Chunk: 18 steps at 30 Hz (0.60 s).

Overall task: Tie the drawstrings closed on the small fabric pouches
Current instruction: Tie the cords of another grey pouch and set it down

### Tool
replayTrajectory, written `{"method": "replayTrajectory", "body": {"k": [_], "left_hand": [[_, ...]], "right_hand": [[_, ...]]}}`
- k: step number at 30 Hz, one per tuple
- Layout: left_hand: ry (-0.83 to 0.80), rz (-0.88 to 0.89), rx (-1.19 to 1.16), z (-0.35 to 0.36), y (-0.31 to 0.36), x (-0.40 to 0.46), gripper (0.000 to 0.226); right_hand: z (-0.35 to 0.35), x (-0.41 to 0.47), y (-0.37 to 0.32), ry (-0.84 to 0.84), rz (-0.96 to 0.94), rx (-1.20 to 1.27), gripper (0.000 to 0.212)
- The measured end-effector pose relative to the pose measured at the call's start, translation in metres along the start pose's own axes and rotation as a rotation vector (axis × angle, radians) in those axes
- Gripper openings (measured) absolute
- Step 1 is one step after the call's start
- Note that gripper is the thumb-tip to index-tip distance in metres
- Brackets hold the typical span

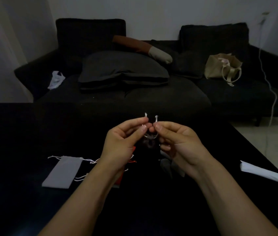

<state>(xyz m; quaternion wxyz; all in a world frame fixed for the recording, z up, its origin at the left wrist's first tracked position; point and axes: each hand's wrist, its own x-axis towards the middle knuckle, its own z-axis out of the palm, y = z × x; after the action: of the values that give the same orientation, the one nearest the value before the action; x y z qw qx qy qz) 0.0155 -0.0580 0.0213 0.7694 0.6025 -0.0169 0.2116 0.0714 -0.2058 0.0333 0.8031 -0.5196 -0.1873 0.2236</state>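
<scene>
A dark pouch [149, 143] hangs between my hands above the black table [24, 126], hard to make out in the dim light. My left hand [122, 142] pinches one white drawstring end [145, 115] and my right hand [177, 142] pinches the other drawstring end [156, 117]. Both ends stick up above my fingertips, which nearly touch. A grey pouch [63, 171] with white cords lies flat at the left. An orange pouch [118, 182] is mostly hidden under my left forearm. Another grey pouch [170, 166] lies under my right wrist.
A folded white paper [262, 171] rests near the table's right edge. Behind the table stands a dark sofa [134, 92] with cushions, a beige tote bag [223, 67] and a white plastic bag [56, 80]. A white cable [271, 86] hangs at the right wall.
</scene>
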Motion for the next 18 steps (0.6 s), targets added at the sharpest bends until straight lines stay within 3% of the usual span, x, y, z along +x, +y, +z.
{"method": "replayTrajectory", "body": {"k": [2, 4, 7, 11, 15, 18], "left_hand": [[0.054, -0.044, -0.059, 0.000, 0.000, 0.002, 0.042], [0.106, -0.144, -0.155, 0.000, -0.001, 0.003, 0.045], [0.098, -0.246, -0.258, -0.001, 0.000, 0.002, 0.021], [0.015, -0.238, -0.094, 0.003, 0.003, 0.000, 0.018], [-0.082, -0.199, 0.175, 0.006, 0.006, -0.004, 0.024], [-0.241, -0.200, 0.246, 0.006, 0.006, -0.008, 0.031]], "right_hand": [[0.000, 0.001, 0.003, 0.024, -0.006, 0.016, 0.026], [0.000, 0.003, 0.005, 0.048, -0.002, 0.013, 0.042], [0.000, 0.004, 0.006, 0.075, 0.007, 0.017, 0.052], [0.001, 0.001, 0.002, 0.100, -0.021, 0.004, 0.028], [-0.004, -0.002, -0.014, 0.047, -0.317, -0.364, 0.013], [-0.007, -0.003, -0.019, -0.076, -0.359, -0.568, 0.010]]}}
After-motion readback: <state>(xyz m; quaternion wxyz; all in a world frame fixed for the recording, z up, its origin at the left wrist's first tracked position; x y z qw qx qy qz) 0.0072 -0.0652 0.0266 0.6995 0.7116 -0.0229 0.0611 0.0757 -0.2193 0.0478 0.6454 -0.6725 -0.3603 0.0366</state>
